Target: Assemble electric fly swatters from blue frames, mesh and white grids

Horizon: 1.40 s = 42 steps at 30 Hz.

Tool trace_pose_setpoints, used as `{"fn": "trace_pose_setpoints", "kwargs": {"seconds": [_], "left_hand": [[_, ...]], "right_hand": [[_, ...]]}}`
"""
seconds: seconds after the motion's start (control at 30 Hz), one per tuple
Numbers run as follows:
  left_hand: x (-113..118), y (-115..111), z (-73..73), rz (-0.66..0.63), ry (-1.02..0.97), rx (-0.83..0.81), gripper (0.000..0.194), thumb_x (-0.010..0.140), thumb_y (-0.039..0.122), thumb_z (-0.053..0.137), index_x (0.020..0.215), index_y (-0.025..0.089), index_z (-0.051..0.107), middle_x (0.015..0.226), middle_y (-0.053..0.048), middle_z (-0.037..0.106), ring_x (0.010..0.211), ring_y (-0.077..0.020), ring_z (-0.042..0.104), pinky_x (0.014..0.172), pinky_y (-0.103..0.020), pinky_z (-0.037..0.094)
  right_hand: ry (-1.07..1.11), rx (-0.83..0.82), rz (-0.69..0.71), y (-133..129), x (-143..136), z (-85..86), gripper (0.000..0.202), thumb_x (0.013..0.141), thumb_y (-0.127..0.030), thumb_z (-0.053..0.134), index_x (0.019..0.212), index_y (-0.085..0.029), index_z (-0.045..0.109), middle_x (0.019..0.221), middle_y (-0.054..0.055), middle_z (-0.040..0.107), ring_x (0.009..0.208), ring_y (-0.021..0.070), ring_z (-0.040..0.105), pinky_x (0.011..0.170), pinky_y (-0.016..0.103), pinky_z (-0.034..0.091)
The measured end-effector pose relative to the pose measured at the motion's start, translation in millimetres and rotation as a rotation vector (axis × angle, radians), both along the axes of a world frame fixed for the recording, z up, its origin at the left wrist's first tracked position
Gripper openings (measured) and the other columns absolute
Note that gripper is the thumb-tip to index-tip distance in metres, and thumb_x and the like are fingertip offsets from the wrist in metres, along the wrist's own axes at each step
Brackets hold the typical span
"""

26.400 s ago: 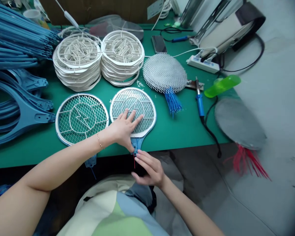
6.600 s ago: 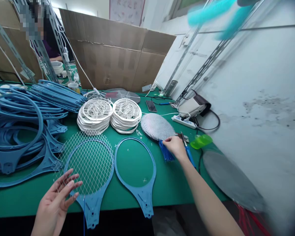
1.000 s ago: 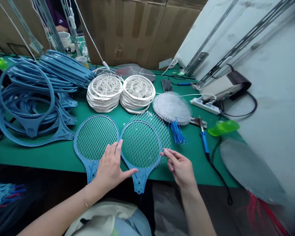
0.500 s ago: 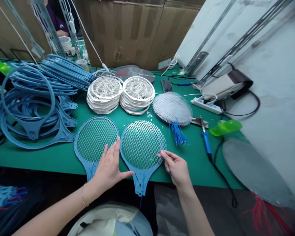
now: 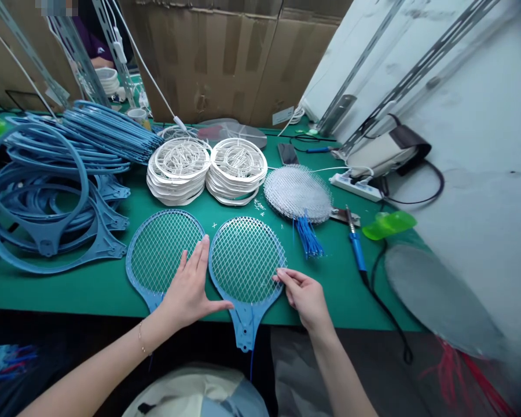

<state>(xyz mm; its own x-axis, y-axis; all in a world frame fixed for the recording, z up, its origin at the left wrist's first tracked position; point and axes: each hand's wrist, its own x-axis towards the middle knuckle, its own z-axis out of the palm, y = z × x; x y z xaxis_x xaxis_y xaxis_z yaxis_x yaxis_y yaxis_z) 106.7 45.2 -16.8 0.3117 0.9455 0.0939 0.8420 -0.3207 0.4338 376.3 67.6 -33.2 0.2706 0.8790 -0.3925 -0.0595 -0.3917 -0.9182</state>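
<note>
Two blue racket frames lie side by side near the table's front edge, handles toward me. Diamond-pattern metal mesh (image 5: pixel 246 260) covers the right racket frame (image 5: pixel 217 278); a blue wire hangs below its handle end. The left racket frame (image 5: pixel 132 278) also has mesh inside its ring. My left hand (image 5: pixel 190 289) is open and flat, its fingers over the left frame's right side and its thumb stretched to the right frame's throat. My right hand (image 5: pixel 303 292) is closed in a pinch at the right edge of the right frame's mesh. The fingertips hide the exact grip.
Stacked round meshes (image 5: pixel 297 194) with blue wires (image 5: pixel 308 237) lie behind my right hand. A soldering iron (image 5: pixel 356 246) rests farther right. White ring stacks (image 5: pixel 178 174) stand behind the rackets. Blue frames (image 5: pixel 47 197) are piled left. A cardboard box (image 5: pixel 217 63) closes the back.
The view has shifted slightly. The mesh on the right frame overhung its right rim before and now sits closer within it. Both hands keep nearly the same pose.
</note>
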Motion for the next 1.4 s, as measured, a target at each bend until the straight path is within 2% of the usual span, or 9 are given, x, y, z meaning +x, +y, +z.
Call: {"fn": "trace_pose_setpoints", "kwargs": {"seconds": [0.3, 0.57, 0.73, 0.83, 0.93, 1.0, 1.1, 1.23, 1.4], "left_hand": [[-28, -3, -17.6, -0.029, 0.155, 0.078, 0.135, 0.070, 0.075, 0.072, 0.159, 0.026, -0.018, 0.165, -0.021, 0.021, 0.152, -0.0422, 0.013, 0.115, -0.073, 0.006], [14, 13, 0.8, -0.267, 0.124, 0.029, 0.106, 0.080, 0.085, 0.048, 0.161, 0.021, 0.021, 0.164, -0.015, 0.026, 0.152, -0.0376, 0.019, 0.122, -0.059, 0.015], [18, 22, -10.6, -0.296, 0.184, -0.037, 0.108, 0.077, 0.090, 0.044, 0.157, 0.018, 0.032, 0.162, -0.014, 0.031, 0.150, -0.0395, 0.026, 0.121, -0.063, 0.014], [17, 18, -14.0, -0.292, 0.194, -0.030, 0.108, 0.077, 0.090, 0.042, 0.156, 0.016, 0.035, 0.162, -0.014, 0.030, 0.150, -0.0402, 0.026, 0.121, -0.063, 0.015], [18, 14, -9.8, -0.292, 0.166, 0.013, 0.109, 0.077, 0.090, 0.043, 0.158, 0.018, 0.031, 0.161, -0.015, 0.033, 0.150, -0.0391, 0.027, 0.121, -0.061, 0.018], [16, 23, 0.0, -0.283, 0.140, 0.059, 0.108, 0.079, 0.089, 0.043, 0.160, 0.019, 0.025, 0.162, -0.015, 0.033, 0.150, -0.0376, 0.026, 0.120, -0.060, 0.021], [-3, 66, 23.5, -0.141, 0.128, 0.194, 0.094, 0.089, 0.078, 0.045, 0.160, 0.020, 0.024, 0.164, -0.013, 0.029, 0.152, -0.0348, 0.022, 0.121, -0.058, 0.019], [-66, 155, 50.5, 0.182, 0.185, 0.319, 0.059, 0.094, 0.031, 0.052, 0.149, 0.012, 0.044, 0.160, -0.016, 0.036, 0.150, -0.0362, 0.027, 0.121, -0.054, 0.022], [-131, 216, 51.2, 0.110, 0.233, 0.262, 0.048, 0.083, 0.014, 0.052, 0.129, 0.017, 0.065, 0.136, -0.010, 0.062, 0.122, -0.0256, 0.060, 0.106, -0.036, 0.046]], "right_hand": [[-0.076, -0.036, 0.007, 1, -1, 4.8, 0.055, 0.051, -0.058, 0.084, 0.078, -0.011, 0.073, 0.073, 0.014, 0.074, 0.037, 0.0059, 0.034, 0.036, 0.025, 0.026], [-0.176, -0.069, 0.046, 3, -1, 6.4, 0.049, 0.056, -0.057, 0.079, 0.076, -0.013, 0.072, 0.070, 0.012, 0.073, 0.037, 0.0079, 0.037, 0.038, 0.026, 0.028], [-0.798, 0.135, -0.039, -15, 2, 24.5, 0.046, 0.081, -0.058, 0.064, 0.095, -0.016, 0.076, 0.081, 0.012, 0.074, 0.058, 0.0205, 0.059, 0.061, 0.036, 0.048], [-1.028, 0.408, 0.195, -31, -5, 29.2, 0.036, 0.093, -0.048, 0.053, 0.096, -0.020, 0.075, 0.097, 0.012, 0.075, 0.089, 0.0274, 0.067, 0.089, 0.045, 0.049], [-0.994, 0.468, 0.524, -33, -9, 34.5, 0.032, 0.096, -0.043, 0.050, 0.088, -0.023, 0.074, 0.097, 0.008, 0.076, 0.098, 0.0276, 0.068, 0.109, 0.056, 0.037], [-0.961, 0.471, 0.511, -14, -10, 44.3, 0.032, 0.096, -0.047, 0.053, 0.089, -0.023, 0.074, 0.096, 0.007, 0.076, 0.095, 0.0269, 0.069, 0.110, 0.056, 0.036], [-0.926, 0.621, 0.411, 51, -22, 64.9, 0.033, 0.096, -0.048, 0.055, 0.106, -0.021, 0.072, 0.108, 0.010, 0.074, 0.103, 0.0270, 0.068, 0.102, 0.046, 0.048], [-1.172, 0.704, 0.592, 169, -64, 78.3, 0.058, 0.091, -0.027, 0.060, 0.145, -0.007, 0.049, 0.144, 0.020, 0.054, 0.133, 0.0315, 0.051, 0.110, 0.045, 0.041], [-1.312, 0.603, 0.782, 248, -93, 68.8, 0.033, 0.088, -0.014, 0.062, 0.119, -0.017, 0.073, 0.115, 0.013, 0.073, 0.109, 0.0290, 0.067, 0.094, 0.036, 0.049]]}}
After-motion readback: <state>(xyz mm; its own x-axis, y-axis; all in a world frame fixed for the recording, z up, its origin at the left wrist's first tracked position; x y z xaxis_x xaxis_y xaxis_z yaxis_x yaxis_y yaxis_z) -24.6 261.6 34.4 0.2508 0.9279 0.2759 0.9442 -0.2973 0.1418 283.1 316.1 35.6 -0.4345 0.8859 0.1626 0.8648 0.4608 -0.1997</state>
